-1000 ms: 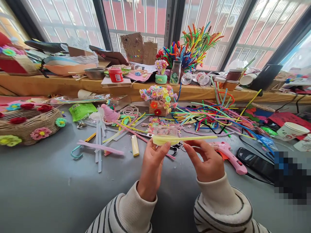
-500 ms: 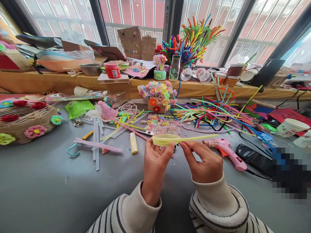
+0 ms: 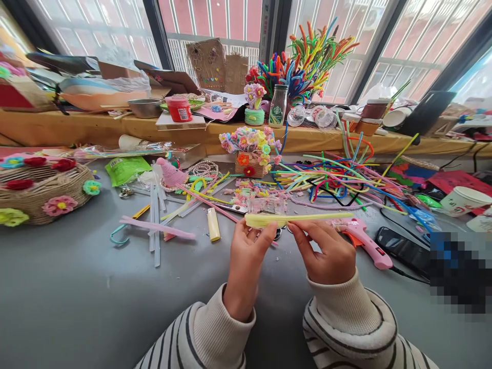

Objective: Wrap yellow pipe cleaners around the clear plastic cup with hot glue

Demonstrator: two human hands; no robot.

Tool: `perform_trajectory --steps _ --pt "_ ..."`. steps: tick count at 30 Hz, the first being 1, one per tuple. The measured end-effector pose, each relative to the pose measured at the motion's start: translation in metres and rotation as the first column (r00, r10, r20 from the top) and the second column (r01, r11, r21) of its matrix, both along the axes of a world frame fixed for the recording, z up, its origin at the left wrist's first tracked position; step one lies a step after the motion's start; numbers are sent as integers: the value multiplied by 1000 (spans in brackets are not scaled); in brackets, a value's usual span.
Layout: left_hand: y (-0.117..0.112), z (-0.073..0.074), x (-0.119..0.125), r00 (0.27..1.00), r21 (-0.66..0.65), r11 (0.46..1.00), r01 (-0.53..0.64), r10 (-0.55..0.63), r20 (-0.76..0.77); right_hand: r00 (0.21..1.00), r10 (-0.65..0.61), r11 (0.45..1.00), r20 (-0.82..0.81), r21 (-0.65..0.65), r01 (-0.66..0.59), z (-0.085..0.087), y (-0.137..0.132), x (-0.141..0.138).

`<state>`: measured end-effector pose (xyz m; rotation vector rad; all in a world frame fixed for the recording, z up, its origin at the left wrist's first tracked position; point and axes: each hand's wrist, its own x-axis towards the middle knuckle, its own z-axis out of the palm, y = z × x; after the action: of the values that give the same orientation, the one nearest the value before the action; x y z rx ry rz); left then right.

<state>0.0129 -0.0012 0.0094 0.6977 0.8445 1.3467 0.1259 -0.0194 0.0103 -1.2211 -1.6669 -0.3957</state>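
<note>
A pale yellow pipe cleaner (image 3: 261, 220) is stretched level between my hands, folded into a thicker looped bundle at its left end. My left hand (image 3: 249, 256) holds that bundle between thumb and fingers. Thumb and forefinger of my right hand (image 3: 326, 251) pinch the strand just right of the bundle, and its free tail runs on to the right above the knuckles. Behind the bundle stands a small clear box (image 3: 267, 206). A pink glue gun (image 3: 369, 246) lies right of my right hand; a yellow lighter (image 3: 213, 224) lies left of my left hand.
Clear glue sticks (image 3: 155, 225) and a pink pipe cleaner (image 3: 157, 227) lie left on the grey table (image 3: 96, 302). Loose pipe cleaners (image 3: 330, 179) pile up at the back right. A flower-trimmed basket (image 3: 80, 192) stands far left, a small flower basket (image 3: 249, 161) at the back, and a black phone (image 3: 402, 251) right.
Both hands have shifted slightly right within the view, along with the surroundings. The pipe cleaner's tail now lies closer to level, and my right fingers still pinch beside the bundle.
</note>
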Motion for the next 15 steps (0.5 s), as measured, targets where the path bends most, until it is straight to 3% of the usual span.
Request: perform_trajectory --steps 8,15 --pt "-1 -3 -6 978 9 982 190 -190 87 998 62 998 26 2 -62 3 -1 8" --pt "-1 -1 -6 981 -16 986 166 -164 104 997 83 996 -8 22 -83 0 -1 6"
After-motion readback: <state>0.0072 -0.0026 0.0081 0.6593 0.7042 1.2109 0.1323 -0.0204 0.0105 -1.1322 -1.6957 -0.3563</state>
